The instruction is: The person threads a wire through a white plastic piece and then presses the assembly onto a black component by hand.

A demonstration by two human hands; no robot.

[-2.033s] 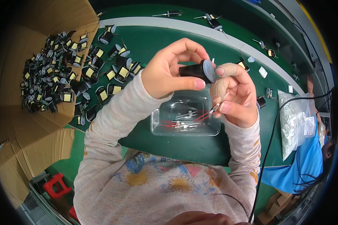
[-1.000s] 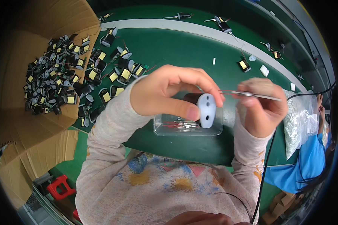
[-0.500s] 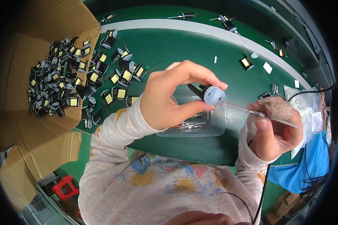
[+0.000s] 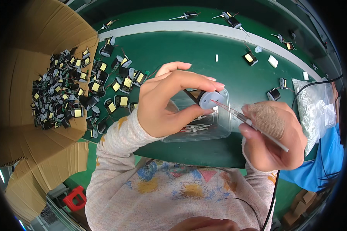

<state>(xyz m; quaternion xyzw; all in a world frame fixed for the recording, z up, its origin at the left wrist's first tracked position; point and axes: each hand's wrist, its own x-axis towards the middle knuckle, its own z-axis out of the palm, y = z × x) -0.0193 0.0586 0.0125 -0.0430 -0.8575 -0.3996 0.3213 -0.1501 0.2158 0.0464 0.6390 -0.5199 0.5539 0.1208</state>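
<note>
My left hand point(image 4: 158, 102) grips a small black part capped by a pale grey-blue disc point(image 4: 208, 103), thumb below and fingers above. The disc faces right and has small holes in it. Two thin red wires point(image 4: 226, 107) run from the disc to a slim whitish rod point(image 4: 273, 141). Thumb and forefinger of my right hand point(image 4: 277, 133) pinch that rod near its wired end; its other end slants down to the right. Beneath my left hand stands a clear plastic tub point(image 4: 204, 136) holding several similar rods with red wires point(image 4: 196, 128).
A cardboard box point(image 4: 61, 148) full of black parts with grey discs and yellow pads opens at left. More such parts point(image 4: 122, 101) lie on the green table beside it. A bag of white pieces point(image 4: 310, 111) lies right, near a black cable point(image 4: 316, 92) and blue cloth point(image 4: 320, 169).
My right hand has brought the rod left and nearer the disc, tilting it more steeply; less wire shows between them. My left hand has shifted slightly left with the capped part.
</note>
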